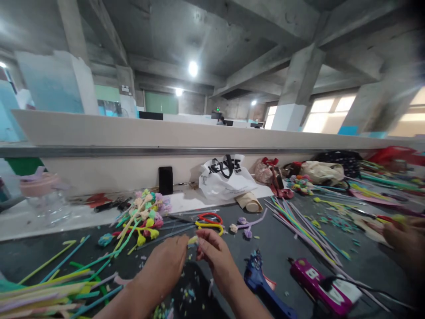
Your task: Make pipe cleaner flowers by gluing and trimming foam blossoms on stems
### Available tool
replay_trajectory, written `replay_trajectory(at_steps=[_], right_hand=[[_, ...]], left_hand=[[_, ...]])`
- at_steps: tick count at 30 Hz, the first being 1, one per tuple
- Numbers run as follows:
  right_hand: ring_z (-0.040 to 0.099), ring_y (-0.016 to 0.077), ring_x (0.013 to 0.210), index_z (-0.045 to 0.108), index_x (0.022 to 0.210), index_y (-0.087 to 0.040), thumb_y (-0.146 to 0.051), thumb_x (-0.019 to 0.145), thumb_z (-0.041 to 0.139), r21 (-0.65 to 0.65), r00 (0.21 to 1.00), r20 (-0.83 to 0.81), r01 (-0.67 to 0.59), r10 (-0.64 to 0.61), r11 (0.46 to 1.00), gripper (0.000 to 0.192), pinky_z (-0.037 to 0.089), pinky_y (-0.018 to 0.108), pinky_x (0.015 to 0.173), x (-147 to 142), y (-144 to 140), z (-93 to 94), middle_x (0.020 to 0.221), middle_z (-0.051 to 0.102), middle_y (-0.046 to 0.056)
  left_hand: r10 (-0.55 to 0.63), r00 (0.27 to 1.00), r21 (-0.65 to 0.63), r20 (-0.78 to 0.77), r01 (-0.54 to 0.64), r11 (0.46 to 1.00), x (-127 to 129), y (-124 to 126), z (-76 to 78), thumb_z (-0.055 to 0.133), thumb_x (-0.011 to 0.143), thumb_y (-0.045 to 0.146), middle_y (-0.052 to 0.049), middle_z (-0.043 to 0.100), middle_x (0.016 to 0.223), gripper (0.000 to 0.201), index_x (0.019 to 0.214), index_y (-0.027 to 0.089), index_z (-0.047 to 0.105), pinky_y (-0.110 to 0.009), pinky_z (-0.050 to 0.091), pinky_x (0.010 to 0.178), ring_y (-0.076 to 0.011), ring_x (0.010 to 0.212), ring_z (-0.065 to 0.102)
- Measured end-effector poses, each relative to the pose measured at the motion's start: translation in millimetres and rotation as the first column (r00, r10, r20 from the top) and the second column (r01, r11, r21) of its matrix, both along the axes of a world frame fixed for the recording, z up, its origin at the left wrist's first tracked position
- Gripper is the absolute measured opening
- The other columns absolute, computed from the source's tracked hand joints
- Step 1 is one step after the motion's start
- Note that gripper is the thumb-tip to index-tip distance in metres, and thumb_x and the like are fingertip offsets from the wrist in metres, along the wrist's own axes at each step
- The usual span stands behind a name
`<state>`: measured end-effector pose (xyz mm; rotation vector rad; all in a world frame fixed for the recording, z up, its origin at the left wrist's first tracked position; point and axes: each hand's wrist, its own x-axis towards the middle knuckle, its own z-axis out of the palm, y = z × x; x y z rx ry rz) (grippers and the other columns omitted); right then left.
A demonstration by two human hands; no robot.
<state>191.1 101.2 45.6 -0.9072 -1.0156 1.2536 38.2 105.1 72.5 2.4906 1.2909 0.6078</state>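
My left hand [168, 259] and my right hand [217, 259] meet over the dark table, their fingertips closed on a small pale yellow piece of pipe cleaner [193, 241]. Part of the piece is hidden by the fingers. Just beyond them lie scissors [210, 227] with red and yellow handles. A purple pipe-cleaner stem with small buds [247, 230] rests right of the scissors. Left of my hands is a heap of colourful pipe-cleaner flowers [146, 221]. Small fuzzy clippings [189, 294] are scattered below my hands.
A blue glue gun [265, 288] and a purple power strip [320, 285] with a black cable lie at right. Loose pipe cleaners [49, 292] fill the lower left. Another person's hand [403, 237] is at far right. A white bag [226, 181] and phone [165, 180] stand behind.
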Motion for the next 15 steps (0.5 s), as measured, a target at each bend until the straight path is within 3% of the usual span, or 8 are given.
replay_trajectory(at_steps=[4, 9, 13, 15], right_hand=[[0.048, 0.0099, 0.052, 0.060, 0.075, -0.016, -0.036, 0.063, 0.072, 0.016, 0.993, 0.117, 0.022, -0.023, 1.000, 0.027, 0.043, 0.021, 0.047, -3.4, 5.6, -7.2, 0.062, 0.053, -0.003], [0.046, 0.0092, 0.051, 0.058, 0.072, -0.016, -0.034, 0.066, 0.070, 0.003, 0.984, 0.171, 0.054, -0.053, 0.999, 0.022, 0.041, 0.020, 0.046, 0.6, 6.7, -14.8, 0.061, 0.051, -0.004], [0.046, 0.0090, 0.050, 0.056, 0.071, -0.016, -0.032, 0.068, 0.069, -0.045, 0.991, 0.133, -0.003, 0.009, 0.999, 0.021, 0.041, 0.020, 0.047, 9.3, 7.4, -22.6, 0.060, 0.051, -0.004], [0.046, 0.0090, 0.050, 0.056, 0.072, -0.017, -0.032, 0.069, 0.069, -0.039, 0.995, 0.101, -0.017, 0.021, 0.999, 0.021, 0.041, 0.021, 0.048, 14.4, 7.2, -25.4, 0.060, 0.051, -0.004]], left_hand=[[0.012, 0.998, 0.007, -0.056, -0.012, 1.000, -2.2, 3.7, -9.9, 0.030, 0.086, 0.019, -0.011, 0.061, 0.092, 0.030, 0.099, 0.017, 0.056, -0.034, 0.040, 0.081, -0.0218, 0.089, 0.055], [-0.060, 0.996, -0.071, -0.065, 0.056, 0.996, 1.9, 8.9, -19.5, 0.028, 0.087, 0.020, -0.009, 0.062, 0.092, 0.031, 0.097, 0.019, 0.058, -0.036, 0.041, 0.080, -0.0224, 0.086, 0.055], [-0.048, 0.989, -0.249, 0.137, 0.081, 0.965, 2.7, 3.2, -3.3, 0.041, 0.083, 0.027, -0.010, 0.058, 0.115, 0.033, 0.112, 0.020, 0.054, -0.040, 0.035, 0.094, -0.0260, 0.107, 0.050], [-0.013, 0.965, -0.348, 0.262, 0.107, 0.931, -11.8, -3.1, 10.3, 0.051, 0.078, 0.029, -0.007, 0.050, 0.128, 0.043, 0.120, 0.024, 0.050, -0.039, 0.030, 0.101, -0.0258, 0.117, 0.043]])
